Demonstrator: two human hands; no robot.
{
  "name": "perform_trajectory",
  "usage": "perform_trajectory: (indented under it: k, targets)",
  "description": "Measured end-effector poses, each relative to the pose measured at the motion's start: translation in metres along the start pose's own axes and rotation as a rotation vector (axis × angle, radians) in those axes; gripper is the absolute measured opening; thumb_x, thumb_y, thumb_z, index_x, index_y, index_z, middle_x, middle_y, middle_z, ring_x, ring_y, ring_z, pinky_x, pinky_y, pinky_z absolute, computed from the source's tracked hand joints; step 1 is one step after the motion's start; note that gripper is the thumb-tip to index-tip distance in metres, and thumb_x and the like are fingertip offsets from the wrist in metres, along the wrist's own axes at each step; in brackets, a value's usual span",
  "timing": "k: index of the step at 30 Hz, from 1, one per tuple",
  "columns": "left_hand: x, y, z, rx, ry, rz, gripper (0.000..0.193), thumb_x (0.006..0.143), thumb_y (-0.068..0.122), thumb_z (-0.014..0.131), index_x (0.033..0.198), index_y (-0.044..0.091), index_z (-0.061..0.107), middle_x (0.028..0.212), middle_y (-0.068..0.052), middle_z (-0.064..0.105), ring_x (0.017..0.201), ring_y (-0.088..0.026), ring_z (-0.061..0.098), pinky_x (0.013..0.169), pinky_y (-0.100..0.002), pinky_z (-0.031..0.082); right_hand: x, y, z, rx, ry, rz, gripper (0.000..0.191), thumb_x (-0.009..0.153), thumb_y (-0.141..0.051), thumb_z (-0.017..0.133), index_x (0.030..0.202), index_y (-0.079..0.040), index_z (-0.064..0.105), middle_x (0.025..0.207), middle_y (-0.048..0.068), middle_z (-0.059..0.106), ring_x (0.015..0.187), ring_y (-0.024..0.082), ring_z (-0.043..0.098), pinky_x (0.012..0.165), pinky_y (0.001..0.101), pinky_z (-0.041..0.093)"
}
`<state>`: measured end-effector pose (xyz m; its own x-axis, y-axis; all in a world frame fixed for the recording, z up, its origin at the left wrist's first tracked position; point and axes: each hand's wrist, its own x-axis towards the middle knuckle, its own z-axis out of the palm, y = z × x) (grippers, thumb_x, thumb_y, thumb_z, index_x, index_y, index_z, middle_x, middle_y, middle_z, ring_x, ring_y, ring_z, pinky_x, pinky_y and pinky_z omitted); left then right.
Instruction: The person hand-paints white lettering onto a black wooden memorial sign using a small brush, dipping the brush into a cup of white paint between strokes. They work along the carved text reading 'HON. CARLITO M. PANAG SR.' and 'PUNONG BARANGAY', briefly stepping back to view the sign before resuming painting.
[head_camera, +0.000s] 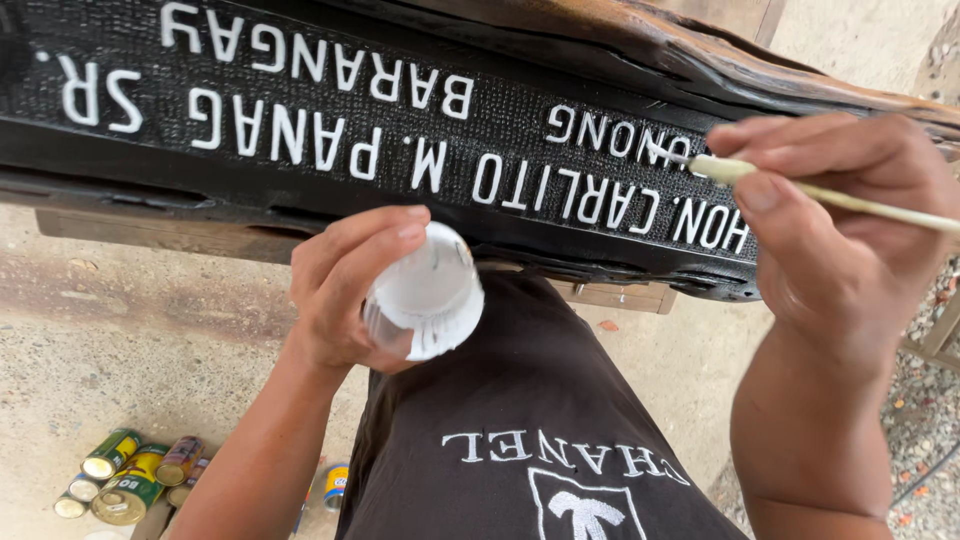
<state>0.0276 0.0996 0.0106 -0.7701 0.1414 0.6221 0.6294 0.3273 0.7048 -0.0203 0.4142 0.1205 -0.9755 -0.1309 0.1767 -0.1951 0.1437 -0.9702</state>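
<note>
My left hand (335, 290) grips a small clear plastic cup (428, 292) of white paint, held just below the edge of a long black carved wooden sign (300, 90). Raised white letters run along the sign in two rows. My right hand (830, 230) pinches a thin pale-handled paintbrush (760, 178) whose fine tip touches a letter in the upper row at the sign's right part. My knee in dark shorts (520, 440) sits under the sign.
Several small paint cans (130, 480) lie on the concrete floor at lower left. A wooden plank (150, 235) supports the sign from beneath. Gravel and a frame edge show at the far right (935, 330).
</note>
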Motion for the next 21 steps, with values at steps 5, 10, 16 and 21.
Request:
perform_trajectory:
  k: [5,10,16,21]
  targets:
    - [0.007,0.033,0.008,0.05,0.015,-0.024,0.065,0.086,0.032,0.092,0.135,0.007,0.058,0.129,-0.012,0.064,0.112,-0.026,0.073,0.094,-0.035,0.067,-0.028,-0.047,0.011,-0.29,-0.14,-0.085,0.007,0.09,-0.002,0.07,0.092,0.003,0.065,0.086,0.017,0.07,0.08,0.02,0.074,0.09,0.0413,0.064]
    - [-0.002,0.062,0.011,0.215,-0.114,-0.083,0.066,0.091,0.029,0.093,0.143,0.011,0.057,0.138,-0.009,0.058,0.106,-0.021,0.071,0.085,-0.032,0.063,-0.056,-0.085,0.041,-0.595,-0.287,-0.143,0.017,0.091,-0.011,0.081,0.095,0.0,0.069,0.1,0.015,0.07,0.092,0.022,0.074,0.075,0.0285,0.061]
    - [-0.008,0.079,0.005,0.294,-0.163,-0.01,0.068,0.091,0.027,0.091,0.146,0.013,0.053,0.14,-0.008,0.055,0.109,-0.022,0.07,0.084,-0.033,0.062,-0.06,-0.079,0.063,-0.702,-0.315,-0.078,0.015,0.084,-0.009,0.084,0.091,0.0,0.075,0.087,0.011,0.067,0.066,0.011,0.066,0.05,0.022,0.051]
    - [-0.015,0.087,0.001,0.305,-0.157,0.024,0.067,0.092,0.024,0.088,0.146,0.012,0.051,0.14,-0.009,0.054,0.109,-0.021,0.069,0.088,-0.033,0.061,-0.071,-0.073,0.067,-0.674,-0.336,-0.087,0.015,0.091,-0.01,0.085,0.098,-0.001,0.076,0.091,0.009,0.067,0.068,0.009,0.063,0.053,0.0207,0.046]
